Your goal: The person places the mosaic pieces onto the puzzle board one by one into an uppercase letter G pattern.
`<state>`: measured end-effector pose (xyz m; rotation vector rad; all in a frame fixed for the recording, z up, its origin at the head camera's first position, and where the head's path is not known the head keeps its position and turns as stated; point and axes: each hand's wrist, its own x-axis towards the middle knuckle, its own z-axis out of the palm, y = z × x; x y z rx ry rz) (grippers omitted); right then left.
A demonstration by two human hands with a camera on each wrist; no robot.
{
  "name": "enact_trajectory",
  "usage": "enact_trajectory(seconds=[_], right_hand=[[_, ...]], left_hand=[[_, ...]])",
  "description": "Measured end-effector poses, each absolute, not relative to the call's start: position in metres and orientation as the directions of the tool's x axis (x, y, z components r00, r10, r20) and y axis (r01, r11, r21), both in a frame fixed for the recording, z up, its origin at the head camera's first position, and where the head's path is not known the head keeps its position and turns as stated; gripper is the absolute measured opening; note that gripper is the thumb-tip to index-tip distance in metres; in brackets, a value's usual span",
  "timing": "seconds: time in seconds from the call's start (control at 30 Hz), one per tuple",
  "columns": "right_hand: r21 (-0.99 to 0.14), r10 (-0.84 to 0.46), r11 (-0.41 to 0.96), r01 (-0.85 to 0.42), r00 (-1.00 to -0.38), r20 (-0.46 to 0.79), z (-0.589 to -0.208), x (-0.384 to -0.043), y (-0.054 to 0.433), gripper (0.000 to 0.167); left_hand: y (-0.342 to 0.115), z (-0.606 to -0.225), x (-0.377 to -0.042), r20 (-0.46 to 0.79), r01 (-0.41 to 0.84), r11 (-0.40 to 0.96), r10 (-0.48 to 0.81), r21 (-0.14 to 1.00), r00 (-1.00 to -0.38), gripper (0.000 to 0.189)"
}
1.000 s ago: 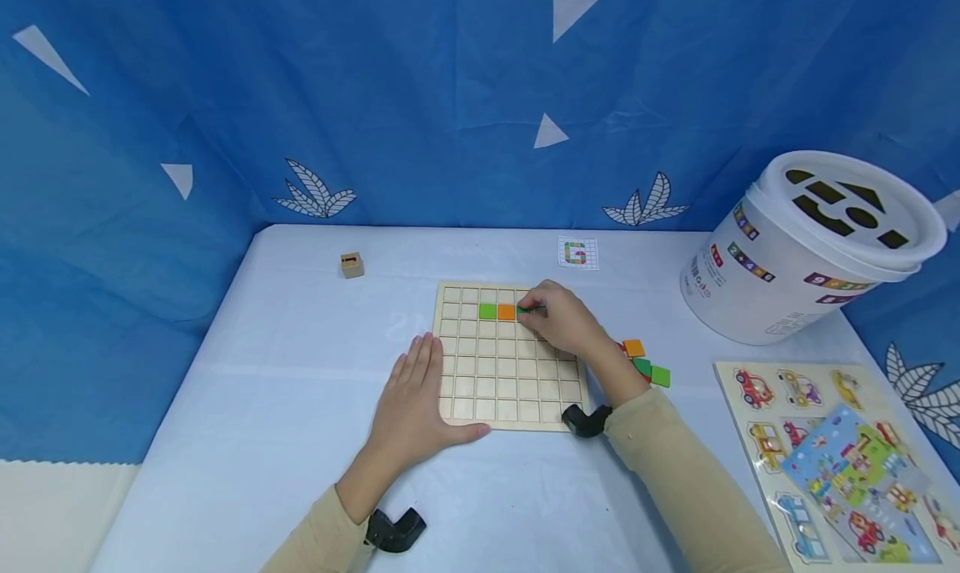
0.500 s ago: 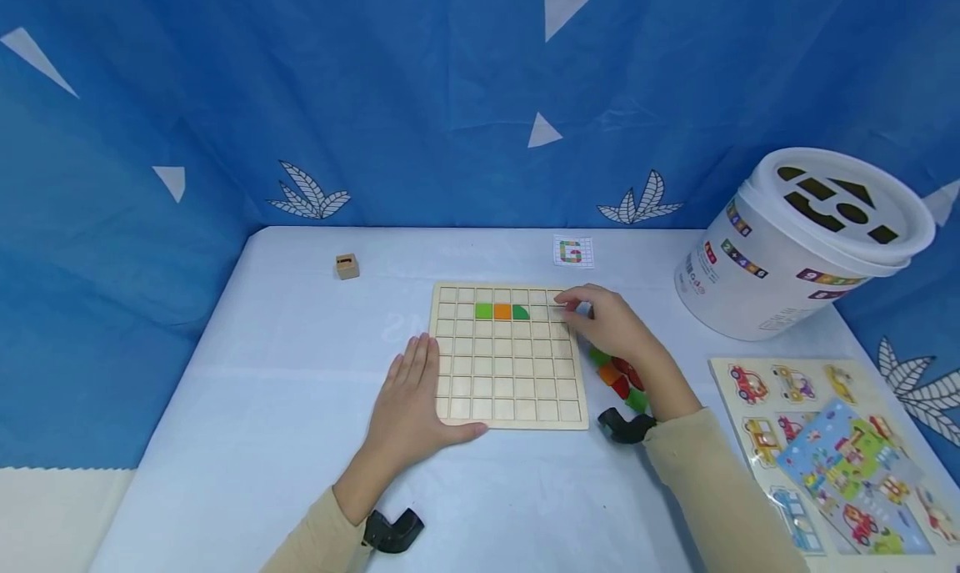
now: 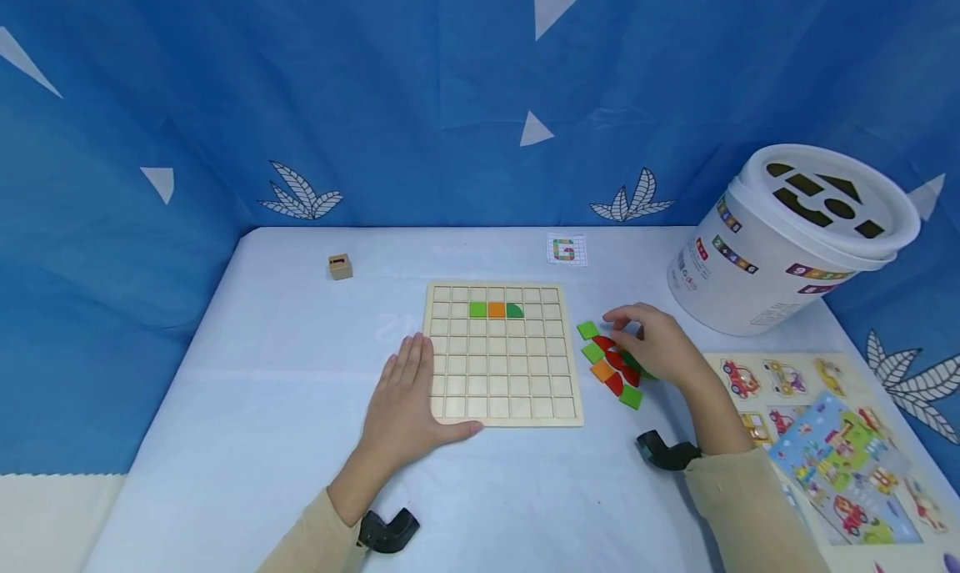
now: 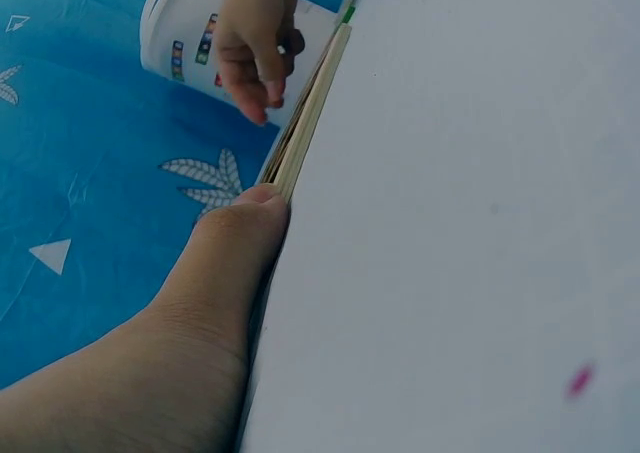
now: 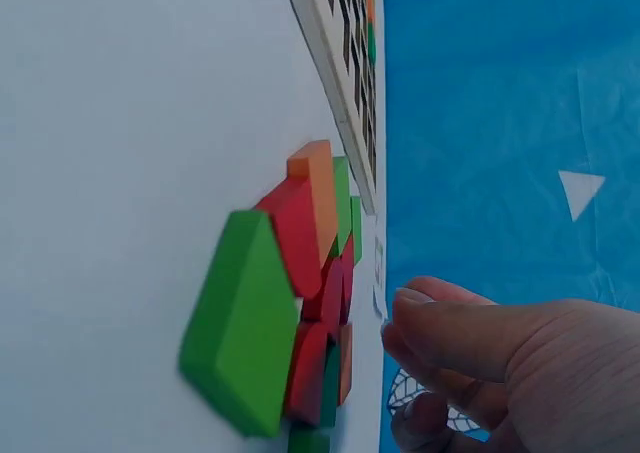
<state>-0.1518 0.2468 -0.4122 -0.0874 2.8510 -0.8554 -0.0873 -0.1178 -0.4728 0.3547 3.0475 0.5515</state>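
Note:
A wooden grid board (image 3: 498,364) lies on the table. A light green square tile (image 3: 477,309), an orange square tile (image 3: 496,309) and a dark green quarter-round tile (image 3: 514,310) sit side by side in its cells. Flat beside the board's left edge, my left hand (image 3: 401,410) touches it, thumb spread along the front corner. My right hand (image 3: 656,344) hovers over loose tiles right of the board, fingers loosely bent and holding nothing. Among those are a green square (image 3: 632,397), an orange square (image 3: 602,370) and several red pieces (image 3: 614,383); the hand partly hides others.
Behind the board lies a small pattern card (image 3: 566,249). A small wooden block (image 3: 340,266) stands at back left. On the right are a white lidded bucket (image 3: 780,256) and a vehicle puzzle board (image 3: 802,364) with a printed sheet (image 3: 832,464) on top.
My right hand has let go of the dark green quarter-round tile in the top-row area and moved right, over the loose tiles. My left hand has stayed at the board's edge.

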Motion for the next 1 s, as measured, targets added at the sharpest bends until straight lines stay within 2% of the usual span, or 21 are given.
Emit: enact_trajectory(seconds=[0.23,0.5,0.73,1.0], right_hand=[[-0.526,-0.079,0.85,0.03,-0.98,-0.184,-0.412,-0.134,0.259,0.02],[-0.482,-0.069,0.874,0.059,-0.967,-0.243,-0.412,-0.126,0.276,0.03],[-0.496,-0.063,0.865,0.072,-0.966,-0.251,-0.415,-0.126,0.278,0.029],[-0.549,-0.061,0.833,0.07,-0.974,-0.216,-0.42,-0.127,0.278,0.021]], left_hand=[[-0.119,-0.473,-0.088,0.015,0.222,0.91,0.232,0.35,-0.973,0.143],[-0.119,-0.472,-0.088,0.01,0.222,0.911,0.233,0.349,-0.972,0.142],[-0.119,-0.472,-0.087,0.017,0.224,0.911,0.233,0.347,-0.972,0.141],[-0.119,-0.471,-0.087,0.011,0.22,0.909,0.231,0.355,-0.973,0.141]])
